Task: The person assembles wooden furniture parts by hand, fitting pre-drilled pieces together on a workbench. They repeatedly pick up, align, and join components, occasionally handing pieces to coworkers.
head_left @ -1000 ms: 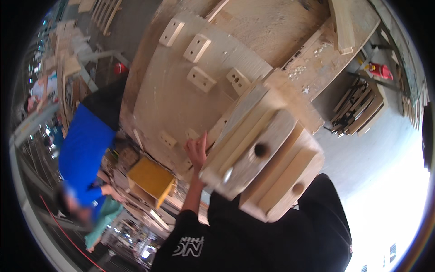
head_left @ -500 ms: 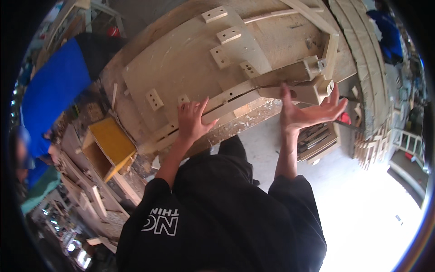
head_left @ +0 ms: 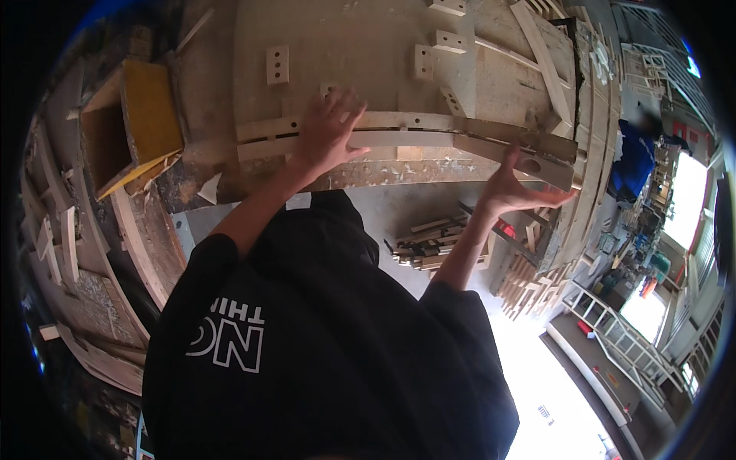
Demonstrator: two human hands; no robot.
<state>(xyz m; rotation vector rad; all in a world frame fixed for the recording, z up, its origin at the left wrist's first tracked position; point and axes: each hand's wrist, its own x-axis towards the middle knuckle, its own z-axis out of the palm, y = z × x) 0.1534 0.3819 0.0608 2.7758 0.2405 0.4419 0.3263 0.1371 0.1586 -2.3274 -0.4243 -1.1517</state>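
Observation:
A long pale wooden piece (head_left: 406, 139) lies along the bench's near edge, bending into a wider right end with a round hole. Behind it runs a second wooden strip (head_left: 383, 120) with small dark holes. My left hand (head_left: 326, 136) is over both pieces at their left half, fingers spread and slightly blurred; whether it touches them I cannot tell. At the right end my right hand (head_left: 517, 188) is open, its thumb up against the near piece and its fingers stretched out just below the end.
Several drilled wooden blocks (head_left: 277, 65) lie on the bench board (head_left: 337, 46). A yellow-sided wooden box (head_left: 153, 111) stands at the left. Below the bench is a pile of wood offcuts (head_left: 437, 241). A person in blue (head_left: 632, 165) is at the far right.
The view has swung to the right, so the bench lies straighter across it. My right hand has come closer in against the end of the near wooden piece. My left hand stays over the strips.

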